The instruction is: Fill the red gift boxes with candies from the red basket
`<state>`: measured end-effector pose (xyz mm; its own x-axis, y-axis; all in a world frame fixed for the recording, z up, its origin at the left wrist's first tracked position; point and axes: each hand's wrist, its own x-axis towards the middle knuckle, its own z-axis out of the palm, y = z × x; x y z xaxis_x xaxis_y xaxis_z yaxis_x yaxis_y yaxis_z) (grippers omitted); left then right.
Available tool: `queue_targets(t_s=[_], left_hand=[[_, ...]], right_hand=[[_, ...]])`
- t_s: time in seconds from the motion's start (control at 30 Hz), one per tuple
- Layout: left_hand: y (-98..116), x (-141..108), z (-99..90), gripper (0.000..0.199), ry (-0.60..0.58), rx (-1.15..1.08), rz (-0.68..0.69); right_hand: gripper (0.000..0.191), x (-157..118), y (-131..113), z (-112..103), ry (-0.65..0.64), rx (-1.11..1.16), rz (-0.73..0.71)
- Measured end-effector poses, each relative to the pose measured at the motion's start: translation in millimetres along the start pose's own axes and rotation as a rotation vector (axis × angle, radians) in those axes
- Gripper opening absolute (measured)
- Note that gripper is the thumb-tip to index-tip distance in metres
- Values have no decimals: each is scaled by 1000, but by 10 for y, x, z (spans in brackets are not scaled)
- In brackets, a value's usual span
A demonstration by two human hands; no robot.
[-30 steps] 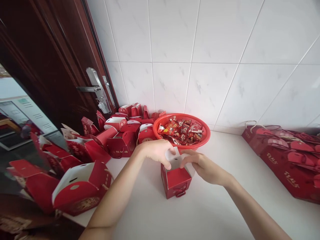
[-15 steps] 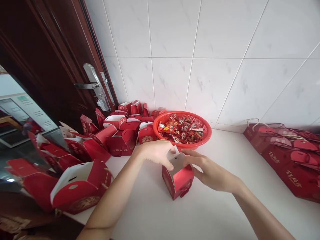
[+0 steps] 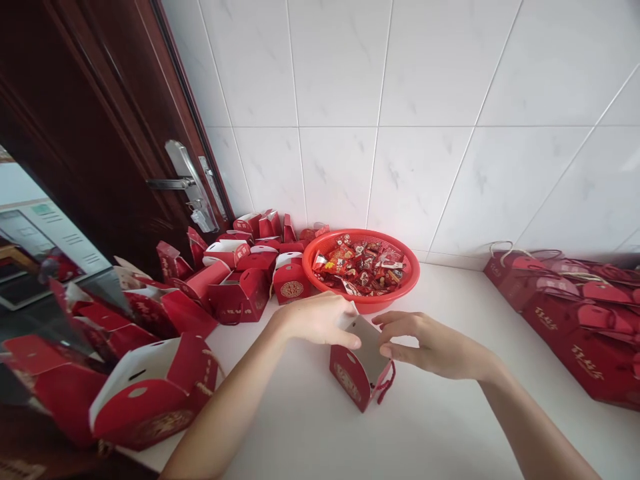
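Observation:
A small red gift box (image 3: 353,380) with a pale inside and a twisted red cord handle stands on the white table in front of me, its top open. My left hand (image 3: 317,320) grips its far left edge, thumb over the rim and the other fingers hidden behind. On the box's right side, my right hand (image 3: 425,340) has thumb and fingers parted. Its fingertips are at the box's upper edge; whether they press on it I cannot tell. Just behind the box sits a red plastic basket (image 3: 363,307) of wrapped sweets (image 3: 357,263).
Several red boxes (image 3: 240,293) crowd the left side, some with open tops. A larger open red box (image 3: 155,407) stands at the near left. On the right are red bags (image 3: 560,320) filled with red boxes. A tiled wall (image 3: 345,167) and a brown door (image 3: 100,100) border the table.
The box has turned slightly and shifted a little right, and its near right flap no longer covers the pale inside. My right thumb has come to the box's upper edge.

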<state>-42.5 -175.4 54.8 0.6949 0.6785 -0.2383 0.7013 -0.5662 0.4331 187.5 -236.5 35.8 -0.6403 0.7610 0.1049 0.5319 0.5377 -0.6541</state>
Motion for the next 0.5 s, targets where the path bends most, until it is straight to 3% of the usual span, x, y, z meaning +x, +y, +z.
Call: queue_targets(t_s=[0.13, 0.2, 0.33, 0.43, 0.5], left_hand=[[6, -48, -35, 36, -97, -54, 44], [-38, -96, -100, 39, -72, -128, 94], [-238, -43, -329, 39, 205, -198, 76], [-444, 272, -535, 35, 412, -182, 8], [-568, 570, -645, 25, 471, -183, -53]], right_hand=[[34, -42, -25, -74, 52, 27, -16], [31, -74, -35, -129, 115, 41, -16], [28, -125, -25, -240, 284, 86, 1], [35, -132, 2, -307, 377, 149, 22], [40, -129, 22, -342, 432, 180, 31]])
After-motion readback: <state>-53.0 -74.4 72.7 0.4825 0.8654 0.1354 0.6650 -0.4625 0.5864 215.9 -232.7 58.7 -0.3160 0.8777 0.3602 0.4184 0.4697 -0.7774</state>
